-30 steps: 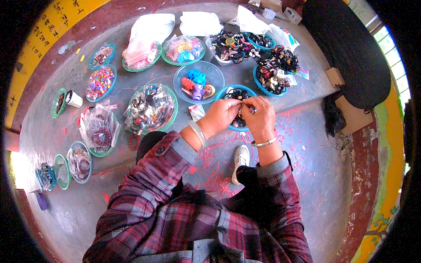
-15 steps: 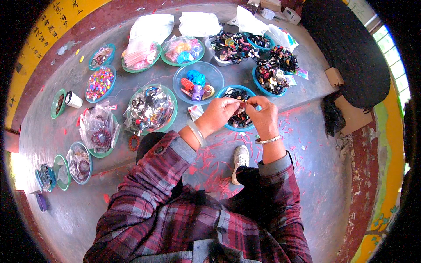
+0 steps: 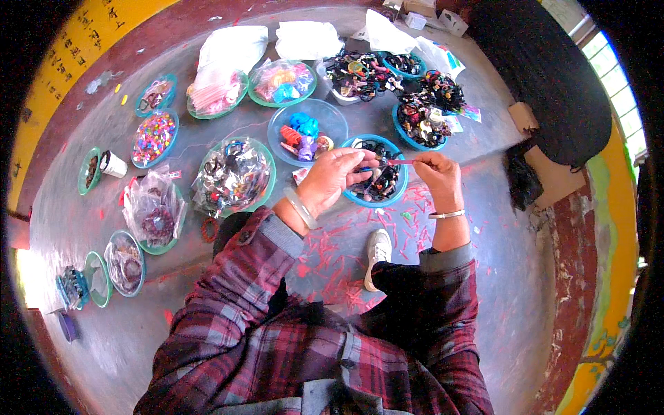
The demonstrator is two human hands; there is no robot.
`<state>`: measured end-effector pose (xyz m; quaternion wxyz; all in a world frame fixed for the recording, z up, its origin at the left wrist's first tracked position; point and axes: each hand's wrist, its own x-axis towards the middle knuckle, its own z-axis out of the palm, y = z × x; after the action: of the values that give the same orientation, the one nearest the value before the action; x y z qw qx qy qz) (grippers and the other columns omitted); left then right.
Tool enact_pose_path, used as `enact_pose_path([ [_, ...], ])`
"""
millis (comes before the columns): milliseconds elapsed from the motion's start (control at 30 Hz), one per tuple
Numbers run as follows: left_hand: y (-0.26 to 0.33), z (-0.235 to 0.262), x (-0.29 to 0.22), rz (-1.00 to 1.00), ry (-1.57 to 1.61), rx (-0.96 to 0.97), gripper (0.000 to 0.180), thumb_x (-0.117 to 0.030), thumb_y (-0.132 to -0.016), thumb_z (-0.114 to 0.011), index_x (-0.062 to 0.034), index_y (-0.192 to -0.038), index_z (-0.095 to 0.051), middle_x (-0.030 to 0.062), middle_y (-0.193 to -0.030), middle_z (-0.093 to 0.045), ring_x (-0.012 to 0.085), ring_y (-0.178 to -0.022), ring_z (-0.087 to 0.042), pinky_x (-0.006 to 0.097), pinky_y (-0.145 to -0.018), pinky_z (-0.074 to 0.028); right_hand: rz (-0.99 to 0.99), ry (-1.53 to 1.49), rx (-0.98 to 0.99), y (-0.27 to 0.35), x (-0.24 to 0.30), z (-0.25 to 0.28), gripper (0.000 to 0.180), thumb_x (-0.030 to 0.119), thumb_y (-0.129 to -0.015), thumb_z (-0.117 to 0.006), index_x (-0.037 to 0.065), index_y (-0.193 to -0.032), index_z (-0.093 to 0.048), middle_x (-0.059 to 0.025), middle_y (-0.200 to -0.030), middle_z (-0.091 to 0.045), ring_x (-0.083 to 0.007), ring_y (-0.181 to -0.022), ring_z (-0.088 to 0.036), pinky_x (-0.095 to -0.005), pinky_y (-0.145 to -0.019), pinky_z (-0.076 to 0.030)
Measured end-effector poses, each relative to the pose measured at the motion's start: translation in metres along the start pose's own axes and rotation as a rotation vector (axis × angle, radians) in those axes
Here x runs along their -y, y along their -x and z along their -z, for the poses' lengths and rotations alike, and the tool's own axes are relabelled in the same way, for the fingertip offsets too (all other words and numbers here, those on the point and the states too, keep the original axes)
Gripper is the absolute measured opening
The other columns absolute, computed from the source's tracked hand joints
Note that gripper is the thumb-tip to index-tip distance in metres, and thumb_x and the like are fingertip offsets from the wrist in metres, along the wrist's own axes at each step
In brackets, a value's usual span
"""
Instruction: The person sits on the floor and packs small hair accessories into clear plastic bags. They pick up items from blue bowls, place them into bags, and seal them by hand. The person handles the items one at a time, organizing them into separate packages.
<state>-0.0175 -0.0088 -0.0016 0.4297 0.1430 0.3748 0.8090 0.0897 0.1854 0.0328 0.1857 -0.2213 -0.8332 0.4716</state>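
Note:
My left hand (image 3: 335,177) and my right hand (image 3: 436,173) are raised together over a blue bowl (image 3: 366,201) of dark hair ties. Between their fingertips stretches a thin red strip (image 3: 400,162), pinched at each end. A small dark piece sits by my left fingertips; what it is I cannot tell. A pale bangle is on my left wrist and a thin bracelet on my right. Both sleeves are dark red plaid.
Several bowls of coloured hair accessories ring the grey floor: a blue bowl (image 3: 277,122) with bright clips, a green bowl (image 3: 267,184) under plastic, a bowl of beads (image 3: 154,137). White bags (image 3: 232,50) lie behind. Red scraps (image 3: 346,242) litter the floor by my white shoe (image 3: 375,253). A black bag (image 3: 546,76) lies right.
My hands have drawn apart a little, the right one moving rightward, so the red strip now spans a wider gap. The bowls have not moved.

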Motion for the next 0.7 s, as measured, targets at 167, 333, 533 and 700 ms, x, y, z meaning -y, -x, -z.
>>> enact_pose_path([
  [167,0.002,-0.003,-0.004,0.001,-0.053,-0.046,0.024,-0.015,-0.09,-0.043,0.0052,-0.098,-0.054,0.0132,-0.102,-0.056,0.0203,-0.095,-0.057,0.029,-0.08,-0.048,-0.072,0.086,-0.009,-0.008,-0.036,0.039,0.013,0.013,-0.068,-0.061,0.003,-0.075,-0.065,-0.0031,-0.065,-0.06,-0.0069,-0.06,-0.053,-0.0225,-0.055,-0.042],
  [333,0.001,-0.001,-0.001,-0.009,-0.046,-0.067,0.023,-0.015,-0.09,-0.043,0.0028,-0.098,-0.054,0.0122,-0.098,-0.058,0.02,-0.093,-0.057,0.03,-0.08,-0.048,-0.104,0.515,-0.021,-0.003,-0.078,0.073,0.018,0.022,-0.065,-0.06,0.008,-0.074,-0.067,-0.0101,-0.069,-0.063,-0.0215,-0.066,-0.061,-0.0319,-0.063,-0.047],
  [533,0.002,-0.004,0.0,-0.006,-0.059,-0.051,0.023,-0.015,-0.09,-0.042,0.0026,-0.099,-0.054,0.013,-0.097,-0.058,0.0194,-0.092,-0.058,0.03,-0.08,-0.048,-0.221,0.672,-0.067,0.005,-0.124,0.094,0.015,0.021,-0.062,-0.065,0.008,-0.07,-0.067,-0.0086,-0.066,-0.062,-0.0177,-0.064,-0.06,-0.0294,-0.061,-0.046],
  [700,0.001,-0.001,0.001,0.0,-0.065,-0.038,0.023,-0.015,-0.091,-0.041,0.0026,-0.1,-0.054,0.0131,-0.098,-0.059,0.0193,-0.092,-0.058,0.029,-0.08,-0.048,-0.27,0.783,0.004,0.01,-0.155,0.102,0.018,0.024,-0.062,-0.066,0.012,-0.074,-0.069,-0.0104,-0.073,-0.064,-0.0235,-0.071,-0.062,-0.0325,-0.068,-0.048],
])
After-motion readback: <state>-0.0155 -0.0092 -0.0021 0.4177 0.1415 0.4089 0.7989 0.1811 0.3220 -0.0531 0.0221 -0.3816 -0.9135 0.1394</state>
